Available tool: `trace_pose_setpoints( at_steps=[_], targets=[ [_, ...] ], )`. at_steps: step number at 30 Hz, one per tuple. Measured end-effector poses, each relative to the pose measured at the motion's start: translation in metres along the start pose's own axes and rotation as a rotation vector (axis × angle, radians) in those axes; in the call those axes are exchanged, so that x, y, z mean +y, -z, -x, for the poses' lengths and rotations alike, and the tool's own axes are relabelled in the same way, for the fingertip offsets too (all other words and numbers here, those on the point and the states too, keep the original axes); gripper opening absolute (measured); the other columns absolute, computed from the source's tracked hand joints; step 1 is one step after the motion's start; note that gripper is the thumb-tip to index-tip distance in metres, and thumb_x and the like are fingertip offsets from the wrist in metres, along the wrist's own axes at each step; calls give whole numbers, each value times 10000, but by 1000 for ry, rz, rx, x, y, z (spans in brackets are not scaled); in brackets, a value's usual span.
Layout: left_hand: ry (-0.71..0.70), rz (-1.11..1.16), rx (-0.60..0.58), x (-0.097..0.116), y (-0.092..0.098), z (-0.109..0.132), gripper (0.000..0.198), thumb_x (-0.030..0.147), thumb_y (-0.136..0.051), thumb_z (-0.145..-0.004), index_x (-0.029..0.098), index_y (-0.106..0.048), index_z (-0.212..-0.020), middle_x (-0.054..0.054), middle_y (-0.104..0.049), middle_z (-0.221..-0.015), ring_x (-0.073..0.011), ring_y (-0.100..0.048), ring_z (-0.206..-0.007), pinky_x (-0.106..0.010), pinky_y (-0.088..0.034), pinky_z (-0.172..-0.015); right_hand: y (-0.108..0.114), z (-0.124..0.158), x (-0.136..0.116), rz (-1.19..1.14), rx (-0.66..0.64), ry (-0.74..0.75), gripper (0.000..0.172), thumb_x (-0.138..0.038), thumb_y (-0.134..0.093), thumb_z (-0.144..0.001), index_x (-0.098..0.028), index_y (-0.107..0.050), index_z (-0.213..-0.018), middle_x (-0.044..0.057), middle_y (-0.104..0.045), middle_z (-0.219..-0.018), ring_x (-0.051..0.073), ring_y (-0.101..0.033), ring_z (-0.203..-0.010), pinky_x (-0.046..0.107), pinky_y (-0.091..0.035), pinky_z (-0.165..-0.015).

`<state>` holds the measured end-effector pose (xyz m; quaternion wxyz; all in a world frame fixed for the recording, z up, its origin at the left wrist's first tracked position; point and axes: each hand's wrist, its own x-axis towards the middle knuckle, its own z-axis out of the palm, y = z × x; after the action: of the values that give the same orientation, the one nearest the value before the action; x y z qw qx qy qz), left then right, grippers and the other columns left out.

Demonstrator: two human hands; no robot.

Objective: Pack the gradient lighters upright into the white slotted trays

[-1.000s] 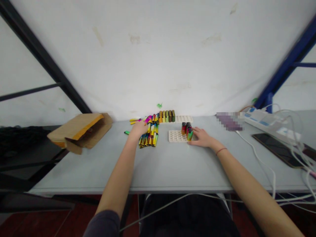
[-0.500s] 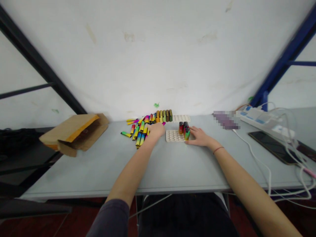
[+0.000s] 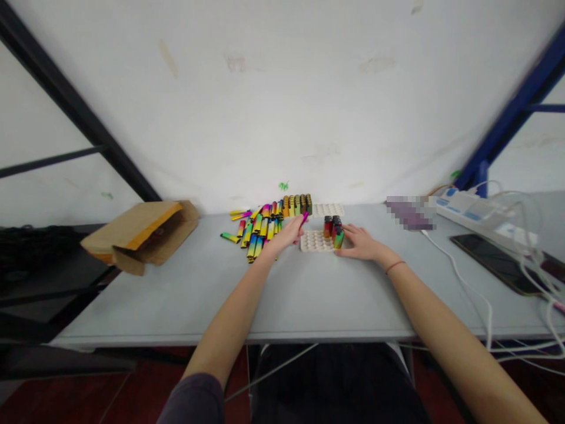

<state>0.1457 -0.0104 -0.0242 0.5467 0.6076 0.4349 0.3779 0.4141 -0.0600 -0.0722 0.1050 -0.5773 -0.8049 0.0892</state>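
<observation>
Hands first: the left hand [image 3: 288, 237] pinches a pink lighter [image 3: 303, 219] at its lower end. The lighter is tilted and raised just over the left edge of the white tray [image 3: 314, 242]. The right hand [image 3: 361, 243] lies loosely spread on the tabletop [image 3: 286, 300], its fingers touching the cluster of standing lighters [image 3: 333, 229] at the tray's right end. It grips nothing that I can make out.

With so short a pinch, the pink lighter could twist or slip out of the fingertips. Because it leans, its base might catch a socket rim rather than drop in, and the jolt could tip the upright cluster close by. The tray looks light, so a sideways push might slide it unless the right hand braces it. The left wrist sits just beside the loose pile of lighters [image 3: 257, 228], where a careless sweep could scatter them.
</observation>
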Motion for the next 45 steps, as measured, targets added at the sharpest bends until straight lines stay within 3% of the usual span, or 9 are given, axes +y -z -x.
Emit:
trace_pose_setpoints(
  at_steps=[2, 6, 9, 14, 17, 22, 31, 37, 45],
  targets=[
    [43, 45, 10, -1, -5, 2, 285, 487, -591, -992, 203, -576, -981, 54, -506, -627, -92, -470, -480, -206, -360, -493, 0, 0, 0, 3, -11, -3, 880, -694, -643, -879, -188, -501, -1585, 186, -429, -1669, 446, -371, -1539, 632, -294, -1245],
    [3, 217, 39, 5, -13, 11, 265, 377, -685, -936, 233, -470, -994, 50, -615, -746, -98, -598, -566, -216, -471, -591, 0, 0, 1, 0, -26, -18, 925, -697, -646, -873, -167, -465, -1608, 196, -396, -1687, 456, -356, -1546, 637, -292, -1245],
    [11, 369, 13, 10, -17, 17, 288, 335, -711, -888, 244, -448, -961, 74, -587, -713, -97, -571, -550, -229, -496, -609, -1, 0, 1, -1, -25, -40, 963, -705, -651, -866, -159, -431, -1628, 203, -391, -1688, 463, -342, -1552, 644, -273, -1252],
    [104, 624, -22, 22, -26, 25, 331, 486, -519, -984, 204, -511, -813, 73, -409, -559, -87, -398, -450, -196, -388, -488, -2, -1, 2, -5, -25, -47, 969, -700, -651, -870, -149, -420, -1634, 206, -390, -1688, 458, -350, -1550, 634, -270, -1257],
    [130, 713, 3, 28, -31, 28, 434, 539, -463, -1011, 200, -503, -744, 46, -429, -552, -102, -443, -466, -200, -389, -482, -1, -1, 2, -1, -20, -31, 943, -695, -653, -873, -158, -447, -1619, 202, -411, -1677, 457, -366, -1541, 628, -285, -1251],
    [231, 767, -81, 31, -33, 34, 475, 526, -363, -1032, 209, -489, -702, 55, -386, -508, -108, -379, -396, -229, -412, -452, 2, 1, 1, 4, -15, -6, 876, -695, -640, -884, -194, -491, -1587, 183, -439, -1664, 426, -392, -1531, 606, -305, -1245],
    [348, 813, -22, 29, -39, 39, 398, 431, -354, -970, 227, -352, -628, 96, -215, -445, -63, -151, -306, -181, -114, -352, 2, 1, 1, -2, -13, 2, 870, -692, -650, -877, -191, -500, -1572, 199, -457, -1645, 430, -406, -1517, 614, -315, -1234],
    [314, 763, -15, 29, -42, 41, 317, 319, -317, -935, 223, -368, -637, 88, -217, -440, -64, -132, -308, -172, -115, -336, 1, 0, 2, 3, -23, -16, 905, -693, -639, -878, -159, -469, -1590, 212, -432, -1659, 433, -373, -1537, 616, -284, -1249],
    [253, 734, 42, 26, -41, 39, 391, 474, -378, -962, 233, -387, -655, 97, -232, -444, -59, -139, -322, -182, -128, -350, 2, 2, 2, -6, -11, 7, 849, -685, -617, -888, -199, -492, -1573, 202, -450, -1648, 438, -393, -1520, 644, -307, -1226]
  ],
)
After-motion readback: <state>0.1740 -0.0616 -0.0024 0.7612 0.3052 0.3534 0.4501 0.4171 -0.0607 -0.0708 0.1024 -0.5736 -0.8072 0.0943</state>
